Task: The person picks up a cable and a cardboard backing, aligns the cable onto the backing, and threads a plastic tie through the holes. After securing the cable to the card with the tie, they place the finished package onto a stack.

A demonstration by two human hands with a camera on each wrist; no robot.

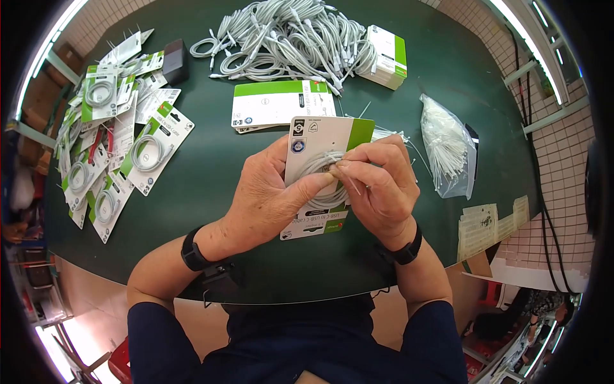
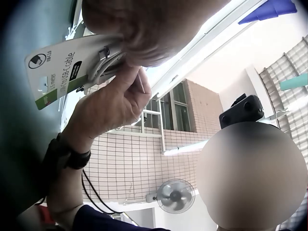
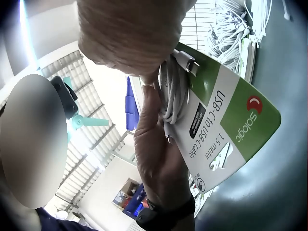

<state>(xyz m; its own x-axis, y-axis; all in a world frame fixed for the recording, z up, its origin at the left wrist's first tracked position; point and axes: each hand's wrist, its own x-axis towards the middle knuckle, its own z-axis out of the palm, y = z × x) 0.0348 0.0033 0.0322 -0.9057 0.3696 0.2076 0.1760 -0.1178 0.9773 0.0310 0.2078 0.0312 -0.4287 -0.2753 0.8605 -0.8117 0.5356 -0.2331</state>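
Note:
Over the table's front half, my left hand (image 1: 259, 192) grips a white and green USB-C cable card (image 1: 320, 131) by its left edge, thumb across its face. The card's printing is upside down in the head view. A coiled pale cable (image 1: 329, 200) lies against the card, with its metal plug (image 3: 193, 66) showing in the right wrist view. At the coil's centre, my right hand (image 1: 384, 182) pinches a thin white cable tie (image 1: 354, 185) between thumb and forefinger. Both thumbs meet there, partly hiding the tie.
Finished-looking carded cables (image 1: 148, 153) are heaped at the left beside a black box (image 1: 175, 62). Behind the hands lie blank-faced cards (image 1: 265, 105), a pile of loose cables (image 1: 275, 45) and a card stack (image 1: 387, 54). A bag of cable ties (image 1: 446, 144) lies right.

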